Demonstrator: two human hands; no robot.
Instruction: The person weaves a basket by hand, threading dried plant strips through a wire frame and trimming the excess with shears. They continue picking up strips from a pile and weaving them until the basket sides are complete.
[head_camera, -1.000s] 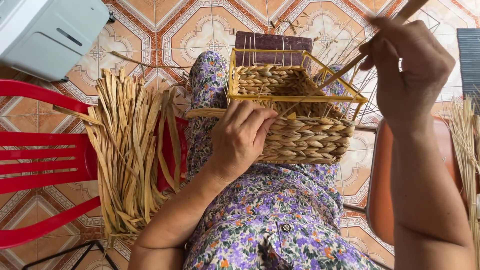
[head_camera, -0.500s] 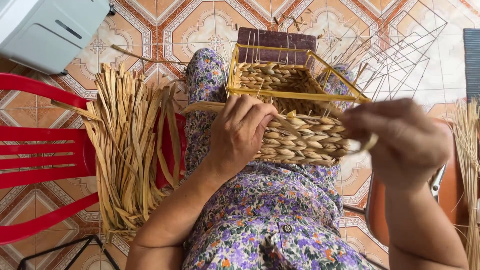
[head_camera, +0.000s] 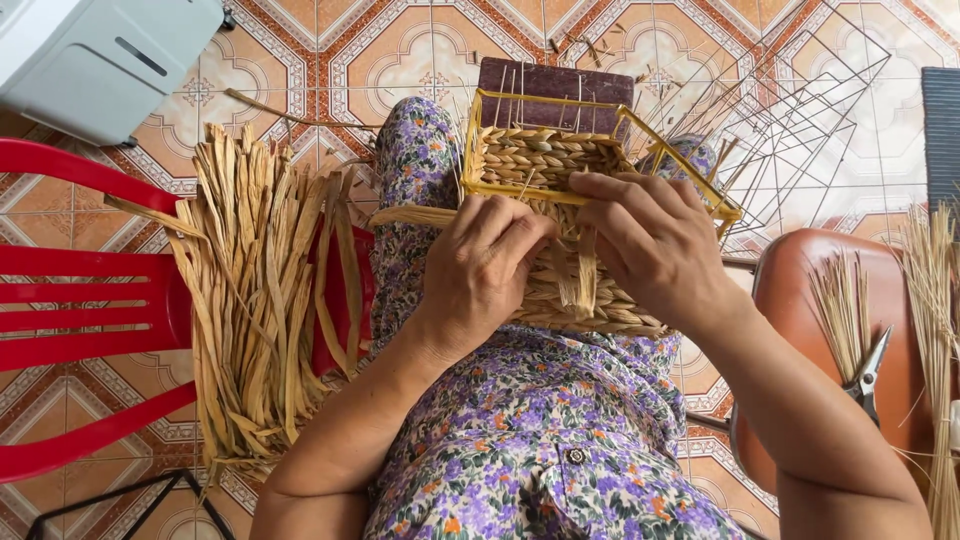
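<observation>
Two bare hands work on a half-woven basket (head_camera: 560, 230) resting on the person's lap, on a purple floral dress (head_camera: 540, 440). Basket: yellow wire frame, rectangular, open side tilted away from the camera; near wall covered in braided straw-coloured fibre, inside wall also partly woven. Left hand (head_camera: 485, 270) lies on the near wall, fingers curled together and pressed against the weave; a flat fibre strand (head_camera: 415, 215) runs out from under it to the left. Right hand (head_camera: 650, 245) sits over the yellow rim, its grip closed on loose fibre ends (head_camera: 580, 275) that hang down the near wall between the two hands. Bundle of dried flat fibre strips (head_camera: 255, 300) lies draped over a red plastic chair (head_camera: 90, 300) just left of the lap. Bare wire frames (head_camera: 800, 130) stand on the patterned tile floor (head_camera: 400, 50) beyond the basket. Orange-brown stool (head_camera: 800, 300) at right carries thin straw stalks (head_camera: 835, 305) and scissors (head_camera: 868, 370). Grey-white appliance (head_camera: 100, 60) at upper left.
</observation>
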